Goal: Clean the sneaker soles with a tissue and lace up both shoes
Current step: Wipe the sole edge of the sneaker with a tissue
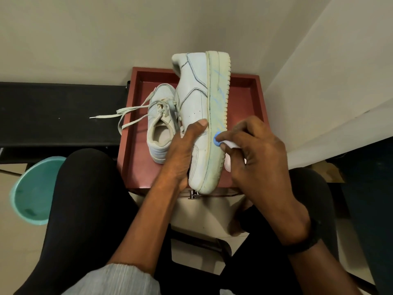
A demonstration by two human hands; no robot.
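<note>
Left hand (pixel 180 150) grips sneaker (pixel 195 99), right hand (pixel 255 152) pinches tissue (pixel 230 144) at sole (pixel 219 92), second sneaker (pixel 159 133) beside in tray (pixel 244 99)

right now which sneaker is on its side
The held sneaker, gripped by the left hand, sole streaked blue; the other sneaker sits upright in the tray.

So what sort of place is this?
Likely a corner of a home room, not a workshop: plain painted walls, a teal plastic tub, and a sneaker lying in a red tray.
</note>
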